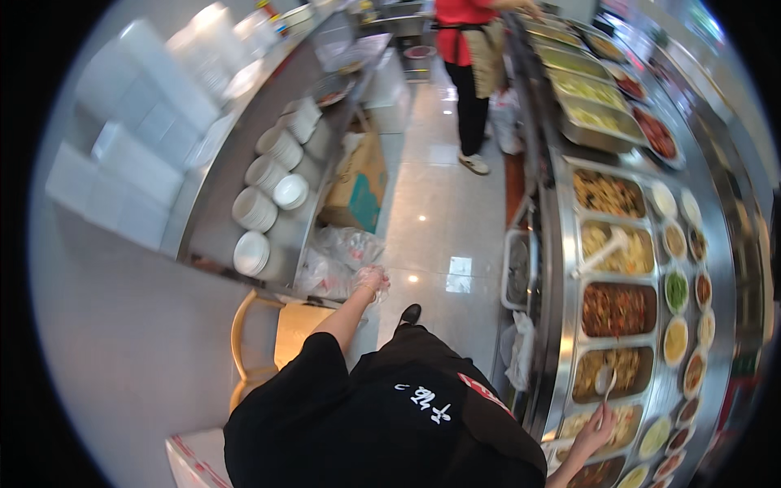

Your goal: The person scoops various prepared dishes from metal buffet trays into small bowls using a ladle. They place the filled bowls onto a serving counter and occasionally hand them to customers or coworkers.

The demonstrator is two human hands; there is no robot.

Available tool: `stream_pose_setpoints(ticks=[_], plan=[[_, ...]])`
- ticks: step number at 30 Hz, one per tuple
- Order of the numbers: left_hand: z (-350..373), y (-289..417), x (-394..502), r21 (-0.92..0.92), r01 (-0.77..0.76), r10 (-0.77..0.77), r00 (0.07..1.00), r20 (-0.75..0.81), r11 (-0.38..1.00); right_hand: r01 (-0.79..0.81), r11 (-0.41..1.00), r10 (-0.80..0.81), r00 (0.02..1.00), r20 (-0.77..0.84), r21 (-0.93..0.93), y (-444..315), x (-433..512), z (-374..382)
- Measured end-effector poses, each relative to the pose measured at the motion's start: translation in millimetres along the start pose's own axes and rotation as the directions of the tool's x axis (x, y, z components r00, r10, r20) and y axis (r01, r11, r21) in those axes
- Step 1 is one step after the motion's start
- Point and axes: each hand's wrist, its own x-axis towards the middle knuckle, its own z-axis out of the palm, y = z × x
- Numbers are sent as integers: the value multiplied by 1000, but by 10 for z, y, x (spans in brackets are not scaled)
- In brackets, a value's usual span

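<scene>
My right hand [595, 433] holds the handle of a white ladle [605, 381] at the right-hand counter. The ladle's bowl rests in a steel tray of browned chopped food [586, 372]. Beside my wrist is another tray of pale food [625, 421], with a white utensil handle [558, 444] at its left edge. My left hand [373, 282] hangs low on the other side, in a clear plastic glove, near clear plastic bags [329, 268] on the floor. Its fingers look curled, but blur hides whether they hold anything.
A tray of dark red food [616, 310] and small sauce bowls [676, 341] line the counter. Stacked white bowls [253, 210] fill the left shelf. A cardboard box [354, 177] and a wooden chair [299, 329] edge the aisle. A person in red [467, 55] stands ahead.
</scene>
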Motion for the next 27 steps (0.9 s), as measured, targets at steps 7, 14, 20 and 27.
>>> stream_pose_setpoints(ticks=[7, 14, 20, 27], plan=[[-1125, 490, 759, -214, -189, 134, 960, -246, 958, 227, 837, -186, 974, 131, -498, -277, 205, 299], [-2823, 622, 1955, -699, -34, -55, 993, -105, 714, 93, 760, 176, 923, 342, -643, -550, 243, 869], [-3884, 904, 2203, -210, -422, 272, 819, -505, 882, 409, 782, -227, 890, 396, -471, -1547, 232, 1205], [-4980, 1029, 3060, -287, -121, 29, 952, -305, 950, 143, 980, -62, 881, 469, -140, -2940, -141, 1603]])
